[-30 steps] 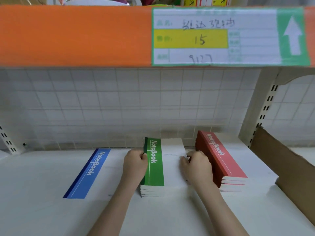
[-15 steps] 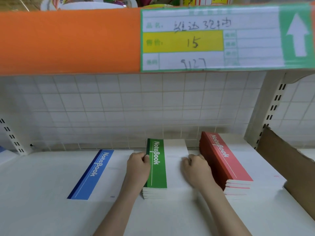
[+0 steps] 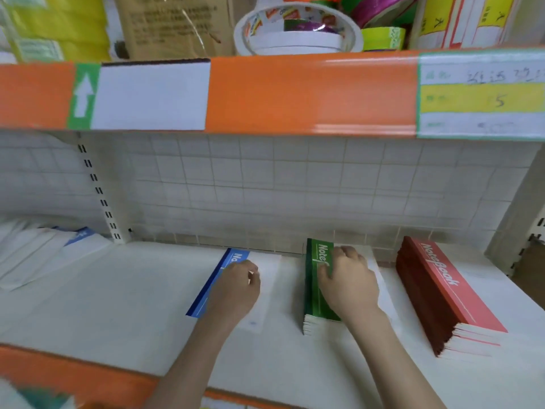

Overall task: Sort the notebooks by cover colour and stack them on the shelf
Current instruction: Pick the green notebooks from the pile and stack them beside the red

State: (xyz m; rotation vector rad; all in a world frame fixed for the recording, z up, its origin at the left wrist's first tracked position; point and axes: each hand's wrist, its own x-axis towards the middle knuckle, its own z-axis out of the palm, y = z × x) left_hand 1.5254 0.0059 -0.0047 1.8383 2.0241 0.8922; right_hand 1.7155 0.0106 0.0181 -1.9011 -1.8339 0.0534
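Head view — left hand (image 3: 236, 287) on flat blue notebook (image 3: 206, 293).

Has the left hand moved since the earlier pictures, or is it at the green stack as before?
Yes. The left hand has gone leftward, off the green notebook stack, which stands as before, and now lies over the blue notebook.

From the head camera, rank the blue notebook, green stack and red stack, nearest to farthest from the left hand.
1. Blue notebook: directly under the left hand.
2. Green stack: just to its right, under the right hand.
3. Red stack: far right.
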